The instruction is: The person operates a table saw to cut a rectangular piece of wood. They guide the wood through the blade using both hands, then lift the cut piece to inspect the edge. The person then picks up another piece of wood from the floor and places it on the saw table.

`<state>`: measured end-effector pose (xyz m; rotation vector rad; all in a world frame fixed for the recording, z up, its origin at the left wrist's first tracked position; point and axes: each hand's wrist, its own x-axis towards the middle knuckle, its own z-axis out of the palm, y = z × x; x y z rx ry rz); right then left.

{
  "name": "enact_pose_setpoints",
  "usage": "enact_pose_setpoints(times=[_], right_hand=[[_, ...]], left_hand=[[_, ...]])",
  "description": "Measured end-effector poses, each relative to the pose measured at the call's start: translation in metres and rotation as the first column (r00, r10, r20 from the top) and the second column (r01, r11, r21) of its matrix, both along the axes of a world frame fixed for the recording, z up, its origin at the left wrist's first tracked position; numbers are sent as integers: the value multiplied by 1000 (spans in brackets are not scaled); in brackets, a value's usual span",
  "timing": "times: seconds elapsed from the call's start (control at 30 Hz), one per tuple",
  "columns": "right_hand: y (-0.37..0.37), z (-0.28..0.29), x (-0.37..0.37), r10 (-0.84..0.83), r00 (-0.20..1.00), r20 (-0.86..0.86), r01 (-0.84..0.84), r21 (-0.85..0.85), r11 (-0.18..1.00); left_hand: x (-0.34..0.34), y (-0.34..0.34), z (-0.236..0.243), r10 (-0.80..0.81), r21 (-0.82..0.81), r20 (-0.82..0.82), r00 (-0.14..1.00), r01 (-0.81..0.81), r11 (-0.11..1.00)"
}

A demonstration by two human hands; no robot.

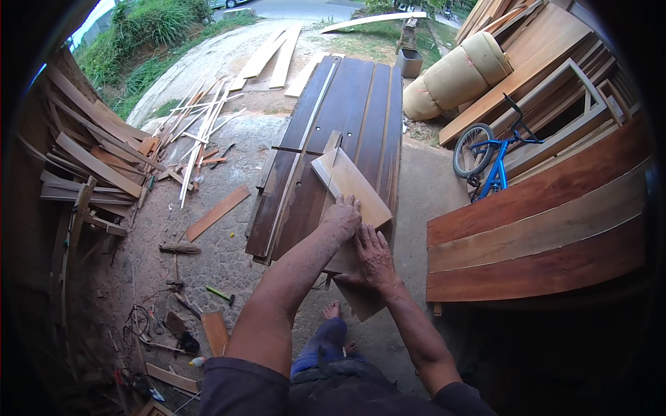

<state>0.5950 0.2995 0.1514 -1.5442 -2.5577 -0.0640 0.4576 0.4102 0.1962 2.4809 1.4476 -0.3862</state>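
Observation:
A pale wooden board (359,186) lies aslant on a stack of dark brown planks (361,90). My left hand (341,218) is on the board's near part, its fingers bent and drawn together; whatever they may hold is hidden. Just to the right and nearer me, my right hand (375,262) lies flat, fingers stretched out and thumb apart, pressing on wood beside the board's near end. A thin dark line runs across the pale board near a narrow greyish strip (333,141). Below my right hand, a brown flat piece (361,299) juts out toward me.
Loose offcuts (201,132) and a hammer with a green handle (219,293) lie on the ground at left. At right are a blue bicycle (494,166), wide reddish planks (534,256) and a rolled tan mattress (458,76). Long pale boards (284,59) lie beyond the stack.

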Motion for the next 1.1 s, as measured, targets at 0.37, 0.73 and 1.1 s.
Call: enact_pose_setpoints(times=[0.37, 0.73, 1.1], right_hand=[[8, 6, 3, -9, 999, -52, 6, -44, 999], [17, 5, 7, -17, 997, -76, 11, -68, 998], [27, -7, 9, -12, 1000, -25, 12, -1, 1000]], left_hand=[[5, 7, 4, -11, 12, -3, 1000, 11, 1000], [9, 19, 2, 16, -35, -5, 1000, -17, 999], [11, 26, 5, 13, -26, -19, 1000, -13, 1000]])
